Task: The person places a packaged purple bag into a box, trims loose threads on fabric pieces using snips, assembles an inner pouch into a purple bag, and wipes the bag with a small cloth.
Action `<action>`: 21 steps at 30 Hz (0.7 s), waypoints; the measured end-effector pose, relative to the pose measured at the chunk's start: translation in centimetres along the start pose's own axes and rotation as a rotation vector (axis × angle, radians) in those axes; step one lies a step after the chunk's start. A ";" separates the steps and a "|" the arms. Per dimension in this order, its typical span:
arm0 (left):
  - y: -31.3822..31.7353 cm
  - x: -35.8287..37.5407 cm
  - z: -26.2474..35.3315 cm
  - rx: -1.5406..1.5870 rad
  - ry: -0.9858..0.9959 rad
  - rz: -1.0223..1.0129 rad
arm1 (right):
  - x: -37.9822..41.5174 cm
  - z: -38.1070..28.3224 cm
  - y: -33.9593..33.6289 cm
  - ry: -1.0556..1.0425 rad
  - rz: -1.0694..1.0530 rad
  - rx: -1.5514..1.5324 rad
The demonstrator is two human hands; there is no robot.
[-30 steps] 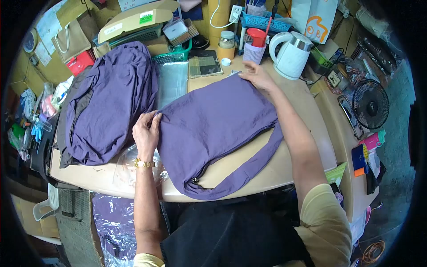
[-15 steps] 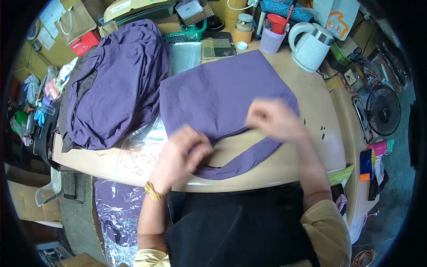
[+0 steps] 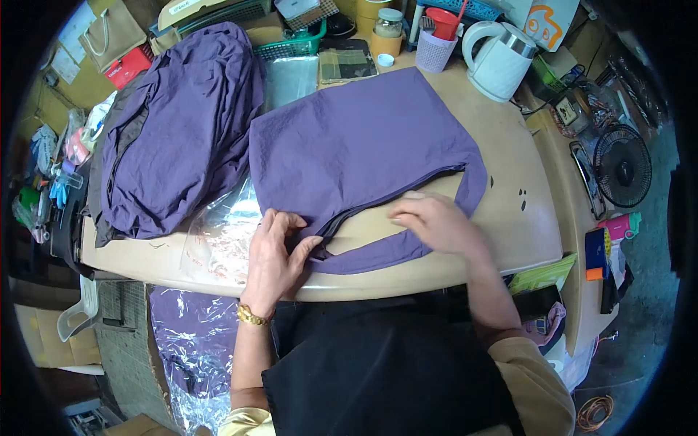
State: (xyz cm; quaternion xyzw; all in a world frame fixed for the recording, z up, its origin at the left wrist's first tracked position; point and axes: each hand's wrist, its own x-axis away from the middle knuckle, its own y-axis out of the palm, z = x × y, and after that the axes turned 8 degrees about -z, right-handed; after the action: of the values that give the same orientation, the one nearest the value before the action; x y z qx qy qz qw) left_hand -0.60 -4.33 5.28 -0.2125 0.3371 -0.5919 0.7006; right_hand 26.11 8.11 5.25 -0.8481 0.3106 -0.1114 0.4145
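Observation:
A purple fabric bag (image 3: 363,138) lies flat on the table (image 3: 509,240), its curved strap (image 3: 378,256) looping toward the front edge. At the bag's lower left corner, my left hand (image 3: 276,251) pinches the fabric near the dark-edged opening, thumb and fingers bent. My right hand (image 3: 432,218) hovers or rests over the gap between the opening and the strap, fingers curled together; whether it holds anything cannot be made out. A pile of purple fabric bags (image 3: 174,138) lies to the left.
Clear plastic bags (image 3: 218,243) lie under the pile's right side. Along the back stand a white kettle (image 3: 502,62), a purple cup (image 3: 435,52), a jar (image 3: 388,23) and a green basket (image 3: 291,48). A black fan (image 3: 622,171) stands at the right.
My left hand has come down on the bag's corner and steadied. My right hand has moved down from the bag's body toward the strap. The whole view has shifted slightly.

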 end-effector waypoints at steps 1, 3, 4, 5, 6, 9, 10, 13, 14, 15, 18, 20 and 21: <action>0.2 0.2 -0.4 -0.004 0.002 0.001 | -0.7 -0.7 1.5 -0.027 -0.016 -0.012; 0.5 0.4 -0.7 -0.184 -0.072 -0.107 | -2.3 -2.6 4.6 -0.050 -0.055 -0.005; 0.7 0.4 -0.6 -0.202 -0.068 -0.110 | -2.9 -3.5 6.0 -0.040 -0.081 0.013; 0.8 0.5 -0.6 -0.191 -0.036 -0.117 | -3.2 -4.5 7.4 -0.019 -0.038 0.071; 0.9 0.6 -0.6 -0.150 -0.051 -0.095 | -3.5 -5.1 8.3 -0.033 -0.006 0.078; 1.4 0.9 -0.2 -0.051 -0.099 -0.058 | -3.6 -6.1 9.0 -0.023 0.122 -0.121; 1.4 0.9 0.0 0.002 -0.158 -0.035 | -3.4 -5.8 9.2 -0.013 0.137 -0.112; 1.5 0.9 0.4 -0.012 -0.095 0.022 | -3.2 -5.1 9.9 0.032 0.134 -0.382; 1.6 0.9 0.3 -0.002 -0.098 0.023 | -3.1 -4.9 10.2 -0.025 0.207 -0.332; 1.8 1.0 0.1 0.000 -0.097 0.024 | -3.0 -4.7 10.3 -0.081 0.279 -0.283; 2.0 1.2 0.0 0.030 -0.103 0.009 | -3.0 -4.1 9.8 -0.135 0.265 -0.212; 1.6 1.2 0.7 0.041 -0.142 -0.037 | -2.9 -4.5 8.6 -0.129 0.231 -0.176; 1.2 1.2 0.9 0.040 -0.145 -0.036 | -2.9 -4.3 8.0 -0.130 0.228 -0.179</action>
State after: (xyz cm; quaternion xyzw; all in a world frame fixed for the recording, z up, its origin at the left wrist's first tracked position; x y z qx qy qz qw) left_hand 0.96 -5.30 4.76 -0.2470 0.2695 -0.5941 0.7165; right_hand 18.45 3.49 1.94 -0.8462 0.3861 0.0196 0.3667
